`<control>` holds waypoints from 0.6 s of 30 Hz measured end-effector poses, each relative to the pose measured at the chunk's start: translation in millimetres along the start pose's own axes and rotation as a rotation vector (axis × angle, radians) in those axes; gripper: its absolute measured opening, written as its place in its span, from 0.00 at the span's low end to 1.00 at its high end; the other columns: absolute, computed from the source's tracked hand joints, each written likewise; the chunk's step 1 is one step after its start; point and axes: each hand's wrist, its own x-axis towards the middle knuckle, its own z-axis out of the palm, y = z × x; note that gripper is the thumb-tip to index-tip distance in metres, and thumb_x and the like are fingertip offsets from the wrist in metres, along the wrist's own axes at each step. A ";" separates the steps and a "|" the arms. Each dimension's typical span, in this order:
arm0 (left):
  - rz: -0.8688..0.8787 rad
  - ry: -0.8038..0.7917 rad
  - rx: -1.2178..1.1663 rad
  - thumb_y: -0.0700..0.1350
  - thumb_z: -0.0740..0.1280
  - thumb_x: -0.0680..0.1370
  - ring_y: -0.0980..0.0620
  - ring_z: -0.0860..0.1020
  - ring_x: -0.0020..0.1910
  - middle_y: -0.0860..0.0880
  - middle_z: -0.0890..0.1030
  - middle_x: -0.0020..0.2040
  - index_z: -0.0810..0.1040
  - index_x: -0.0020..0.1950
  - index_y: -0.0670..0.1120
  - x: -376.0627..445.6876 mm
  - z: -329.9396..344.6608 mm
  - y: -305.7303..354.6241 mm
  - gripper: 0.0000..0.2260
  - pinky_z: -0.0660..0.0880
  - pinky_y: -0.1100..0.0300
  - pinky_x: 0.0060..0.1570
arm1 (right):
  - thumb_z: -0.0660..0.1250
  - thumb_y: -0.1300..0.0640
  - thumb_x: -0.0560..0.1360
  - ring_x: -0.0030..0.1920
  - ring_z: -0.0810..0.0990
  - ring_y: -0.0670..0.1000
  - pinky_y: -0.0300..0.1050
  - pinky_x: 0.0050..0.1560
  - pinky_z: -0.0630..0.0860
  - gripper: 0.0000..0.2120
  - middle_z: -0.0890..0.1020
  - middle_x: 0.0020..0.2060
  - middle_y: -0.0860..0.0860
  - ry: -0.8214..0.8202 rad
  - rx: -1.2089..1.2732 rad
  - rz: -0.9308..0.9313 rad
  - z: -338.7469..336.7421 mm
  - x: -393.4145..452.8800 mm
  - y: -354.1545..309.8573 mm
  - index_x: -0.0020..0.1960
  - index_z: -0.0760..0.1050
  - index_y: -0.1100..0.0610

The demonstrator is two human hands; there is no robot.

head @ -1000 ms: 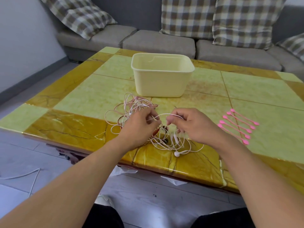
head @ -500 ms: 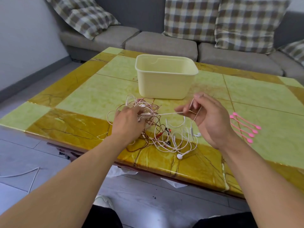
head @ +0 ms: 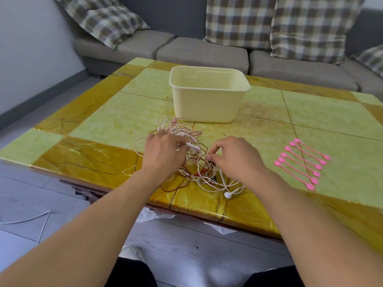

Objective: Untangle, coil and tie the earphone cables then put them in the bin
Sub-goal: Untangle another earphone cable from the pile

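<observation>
A tangle of earphone cables [head: 192,170] in white, pink and dark red lies on the table near its front edge, with a white earbud [head: 228,195] at the front. My left hand [head: 163,153] rests on the left part of the tangle and pinches a pale cable. My right hand [head: 236,157] is lowered onto the right part, its thumb and fingers pinching a strand. The pale yellow bin [head: 209,96] stands open just behind the tangle. Several pink cable ties [head: 302,164] lie in a row to the right.
The tiled yellow-green table [head: 116,125] has its front edge close to me. A grey sofa [head: 199,52] with checked cushions runs behind it. A loose white cable [head: 31,220] lies on the floor at the left.
My right hand, raised half a second ago with a white strand stretched taut from the left hand, has dropped back onto the tangle. The left hand stays on the cables.
</observation>
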 end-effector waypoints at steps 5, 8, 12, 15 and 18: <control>0.034 -0.148 -0.172 0.56 0.59 0.70 0.51 0.77 0.47 0.53 0.84 0.44 0.85 0.50 0.55 -2.0 -5.8 3.1 0.17 0.65 0.55 0.60 | 0.70 0.41 0.77 0.33 0.78 0.45 0.42 0.32 0.67 0.08 0.78 0.30 0.44 0.129 0.078 0.012 2.2 2.7 -3.4 0.44 0.81 0.44; 0.001 -0.171 -0.269 0.56 0.67 0.76 0.54 0.77 0.37 0.55 0.83 0.37 0.85 0.46 0.53 -3.4 -6.1 5.4 0.10 0.69 0.58 0.43 | 0.71 0.42 0.76 0.36 0.76 0.43 0.42 0.33 0.66 0.07 0.77 0.33 0.43 0.157 0.140 -0.007 4.0 2.4 -4.7 0.42 0.80 0.42; -0.085 -0.142 -0.373 0.53 0.69 0.79 0.57 0.77 0.31 0.55 0.83 0.34 0.84 0.46 0.52 -2.0 -5.1 4.2 0.07 0.69 0.60 0.33 | 0.72 0.41 0.75 0.44 0.77 0.44 0.44 0.39 0.70 0.06 0.79 0.41 0.41 0.127 0.183 -0.078 7.4 1.4 -7.1 0.43 0.82 0.41; -0.117 -0.117 -0.427 0.52 0.69 0.80 0.62 0.78 0.30 0.57 0.84 0.33 0.83 0.44 0.50 -2.2 -6.8 6.1 0.08 0.71 0.61 0.32 | 0.74 0.41 0.73 0.47 0.77 0.45 0.48 0.45 0.74 0.05 0.79 0.43 0.41 0.081 0.195 -0.126 8.8 -1.0 -9.1 0.44 0.84 0.41; -0.140 -0.096 -0.428 0.51 0.68 0.80 0.61 0.78 0.28 0.56 0.84 0.33 0.81 0.44 0.50 -1.8 -6.2 5.9 0.08 0.70 0.60 0.32 | 0.74 0.41 0.73 0.44 0.76 0.42 0.47 0.44 0.71 0.04 0.79 0.44 0.40 0.030 0.166 -0.158 10.2 -2.6 -10.4 0.41 0.83 0.40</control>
